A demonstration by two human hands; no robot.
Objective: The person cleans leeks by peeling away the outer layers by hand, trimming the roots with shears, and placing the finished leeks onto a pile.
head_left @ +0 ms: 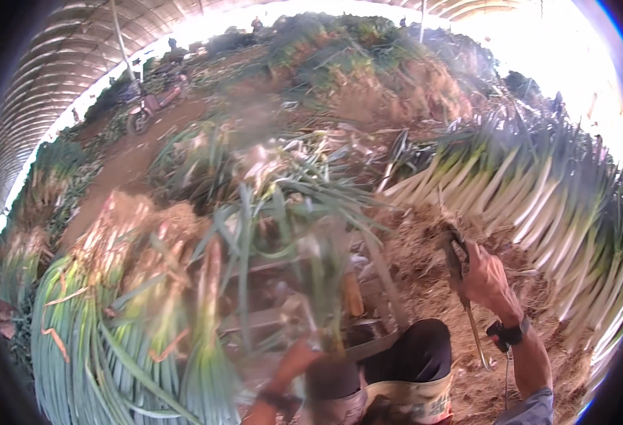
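My right hand [494, 280] is closed around a dark tool [454, 265] with a long, thin metal rod running down from it; the tool's exact kind is unclear. At the lower middle, my left hand [298, 365] is smeared by motion, its fingers not readable. Just above it stands a blurred green onion [327, 276]; whether the hand touches it I cannot tell. Unpeeled long green onions [77, 340] lie at the left, brown roots toward the far side and leaves toward me. To the right, a row of long green onions with bare white stems [531, 188] fans out.
Slats of a wooden frame [389, 280] stand before my knees, with an orange-yellow piece [354, 294] beside them. Brown root debris [425, 283] covers the ground at right. Loose leaves [276, 205] lie ahead. Farther off are heaped onions [368, 71] and a scooter [145, 113].
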